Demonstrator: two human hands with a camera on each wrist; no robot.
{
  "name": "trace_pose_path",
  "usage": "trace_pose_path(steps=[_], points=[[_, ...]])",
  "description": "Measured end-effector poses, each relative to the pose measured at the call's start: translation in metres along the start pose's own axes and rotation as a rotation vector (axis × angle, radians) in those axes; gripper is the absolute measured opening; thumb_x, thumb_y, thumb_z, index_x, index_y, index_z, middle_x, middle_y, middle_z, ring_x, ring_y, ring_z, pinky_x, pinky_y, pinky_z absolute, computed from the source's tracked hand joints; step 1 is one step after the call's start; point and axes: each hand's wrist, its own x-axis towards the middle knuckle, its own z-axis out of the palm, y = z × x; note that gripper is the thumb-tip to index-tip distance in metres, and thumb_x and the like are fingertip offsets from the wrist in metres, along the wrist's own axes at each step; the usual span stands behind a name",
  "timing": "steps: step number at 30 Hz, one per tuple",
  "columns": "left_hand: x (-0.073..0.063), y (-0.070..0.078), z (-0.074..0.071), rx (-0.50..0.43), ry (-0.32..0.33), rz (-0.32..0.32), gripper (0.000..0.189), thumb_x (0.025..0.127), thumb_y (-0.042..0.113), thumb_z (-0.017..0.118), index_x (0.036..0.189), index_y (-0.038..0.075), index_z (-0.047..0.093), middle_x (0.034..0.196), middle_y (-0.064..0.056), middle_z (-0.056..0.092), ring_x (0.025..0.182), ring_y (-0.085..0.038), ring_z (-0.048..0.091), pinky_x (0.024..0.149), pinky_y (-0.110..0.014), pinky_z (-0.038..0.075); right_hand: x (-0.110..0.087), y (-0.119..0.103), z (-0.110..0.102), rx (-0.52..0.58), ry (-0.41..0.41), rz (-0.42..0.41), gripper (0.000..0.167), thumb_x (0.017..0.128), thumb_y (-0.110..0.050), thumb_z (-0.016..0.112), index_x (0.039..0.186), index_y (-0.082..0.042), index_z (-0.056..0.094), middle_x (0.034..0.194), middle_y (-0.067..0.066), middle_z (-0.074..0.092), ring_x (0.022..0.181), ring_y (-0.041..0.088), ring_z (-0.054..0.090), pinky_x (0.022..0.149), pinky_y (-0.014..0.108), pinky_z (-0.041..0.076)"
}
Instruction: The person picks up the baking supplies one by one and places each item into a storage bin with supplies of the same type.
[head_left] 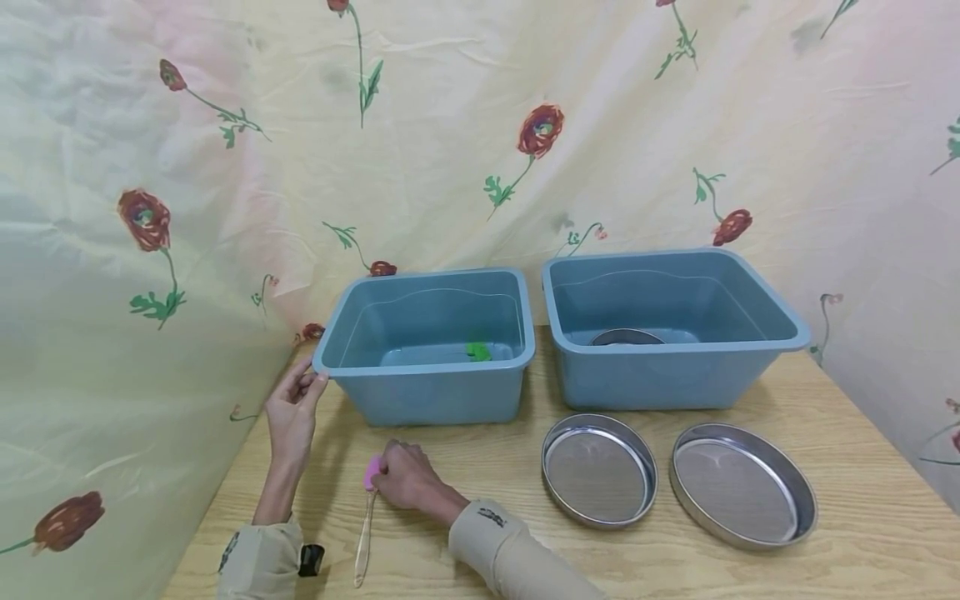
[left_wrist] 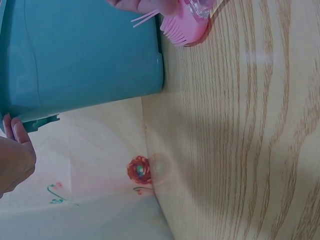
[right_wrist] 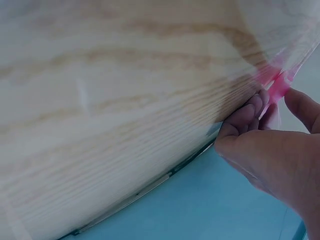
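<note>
A pink-headed silicone pastry brush (head_left: 363,537) with a clear handle lies on the wooden table, its handle toward the front edge. My right hand (head_left: 407,475) pinches the brush at its pink head; in the left wrist view a few bristles (left_wrist: 174,31) splay out by the fingertips. The right wrist view shows the thumb and curled fingers (right_wrist: 245,117) at the pink part. With thumb and fingers my left hand (head_left: 292,414) grips the front left corner of the left blue tub (head_left: 435,396). Inside that tub lies a small green item (head_left: 477,351), its kind unclear.
Another blue tub (head_left: 652,375) stands to the right, with a round metal rim (head_left: 626,337) partly visible inside. Two round metal sieves (head_left: 598,471) (head_left: 738,487) lie on the table in front of it. A flowered cloth (head_left: 450,167) hangs behind and along the sides.
</note>
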Motion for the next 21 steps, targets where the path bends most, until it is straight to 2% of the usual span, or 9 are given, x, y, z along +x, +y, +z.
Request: trace_pose_path(steps=[6, 11, 21], points=[[-0.0002, 0.0017, 0.0004, -0.018, -0.002, -0.013, 0.040, 0.101, 0.004, 0.067, 0.137, -0.010, 0.059, 0.093, 0.005, 0.063, 0.088, -0.007, 0.058, 0.082, -0.013, 0.049, -0.0004, -0.0011, 0.0021, 0.142, -0.033, 0.020, 0.017, 0.095, 0.001, 0.071, 0.079, -0.005, 0.069, 0.093, -0.003, 0.058, 0.075, 0.006, 0.054, 0.062, 0.021, 0.047], [-0.0002, 0.0028, 0.0009, -0.014, -0.009, -0.025, 0.042, 0.100, 0.005, 0.068, 0.138, -0.010, 0.059, 0.095, 0.004, 0.063, 0.089, -0.008, 0.057, 0.082, -0.013, 0.048, -0.0009, -0.0021, 0.0012, 0.200, -0.030, 0.031, 0.012, 0.093, 0.004, 0.070, 0.085, -0.005, 0.067, 0.087, -0.005, 0.065, 0.072, 0.005, 0.057, 0.059, 0.021, 0.047], [-0.0004, 0.0029, 0.0003, 0.015, -0.005, -0.027, 0.040, 0.101, 0.007, 0.067, 0.138, -0.008, 0.061, 0.095, 0.005, 0.063, 0.090, -0.009, 0.056, 0.081, -0.013, 0.048, -0.0008, 0.0018, -0.0060, 0.270, -0.003, 0.030, 0.009, 0.090, 0.001, 0.075, 0.092, 0.000, 0.066, 0.079, -0.002, 0.064, 0.073, 0.006, 0.057, 0.066, 0.024, 0.050]])
